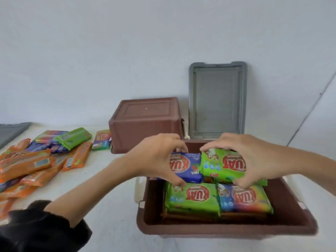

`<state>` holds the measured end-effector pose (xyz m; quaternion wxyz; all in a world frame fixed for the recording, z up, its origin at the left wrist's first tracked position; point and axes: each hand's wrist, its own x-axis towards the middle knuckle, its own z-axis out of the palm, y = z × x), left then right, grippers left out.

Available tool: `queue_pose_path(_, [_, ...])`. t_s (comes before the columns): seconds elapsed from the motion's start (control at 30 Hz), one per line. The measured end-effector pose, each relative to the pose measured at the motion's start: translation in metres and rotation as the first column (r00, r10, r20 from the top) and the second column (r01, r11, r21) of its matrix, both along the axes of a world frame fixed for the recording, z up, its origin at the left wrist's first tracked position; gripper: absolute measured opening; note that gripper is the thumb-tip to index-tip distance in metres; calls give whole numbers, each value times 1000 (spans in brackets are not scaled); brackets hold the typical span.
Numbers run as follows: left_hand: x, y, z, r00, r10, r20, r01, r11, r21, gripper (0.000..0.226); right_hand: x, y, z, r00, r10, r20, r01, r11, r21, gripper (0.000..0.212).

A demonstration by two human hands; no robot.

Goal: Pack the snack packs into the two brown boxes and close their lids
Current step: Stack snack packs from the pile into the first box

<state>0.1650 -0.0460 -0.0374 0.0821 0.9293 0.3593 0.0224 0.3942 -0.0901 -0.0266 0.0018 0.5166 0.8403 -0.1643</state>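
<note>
Left hand (156, 160) is pinching a blue snack pack (189, 170) and right hand (254, 160) a green snack pack (221, 166) over the rear of the open brown box (227, 227); both should be going down flat, flush against the front row (192, 197), keeping the layer level.

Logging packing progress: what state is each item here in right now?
Near brown plastic box: open, partly filled.
Far brown plastic box: seemingly upturned, rim down.
Grey plastic lid: off, standing upright.
Blue snack pack: gripped by left hand.
Green snack pack: gripped by right hand.
Orange packs: loose, unpacked.
</note>
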Motion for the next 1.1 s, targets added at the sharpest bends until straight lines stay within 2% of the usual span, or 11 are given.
queue_pose_path(0.17, [42,-13,-43,977,-136,-161,139,990,8,68,26,-16,-40,994,18,103,1,983,-181,86])
queue_pose_path(0.3, [55,-20,-55,942,-149,-301,199,970,143,70,28,-25,-60,994,-15,105,31,988,-149,86])
queue_pose_path(0.37, [59,-24,-57,941,-172,-291,232,955,183,73,26,-25,-64,996,-42,79,51,993,-107,81])
queue_pose_path(0.5, [66,-24,-60,926,-220,-308,276,949,151,79,24,-31,-73,991,-81,106,81,997,2,76])
queue_pose_path(0.63, [68,-23,-64,934,-197,-299,249,957,148,72,17,-28,-73,984,-55,167,16,974,227,73])
queue_pose_path(0.77, [66,-20,-66,950,-186,-252,226,964,140,72,14,-25,-69,968,-39,248,11,993,113,74])
queue_pose_path(0.9, [65,-17,-68,951,-209,-229,244,961,134,82,14,-23,-70,962,-10,274,-14,996,88,77])
queue_pose_path(1.1, [63,-11,-70,961,-204,-187,239,953,189,87,10,-18,-79,974,-27,225,-8,988,156,68])
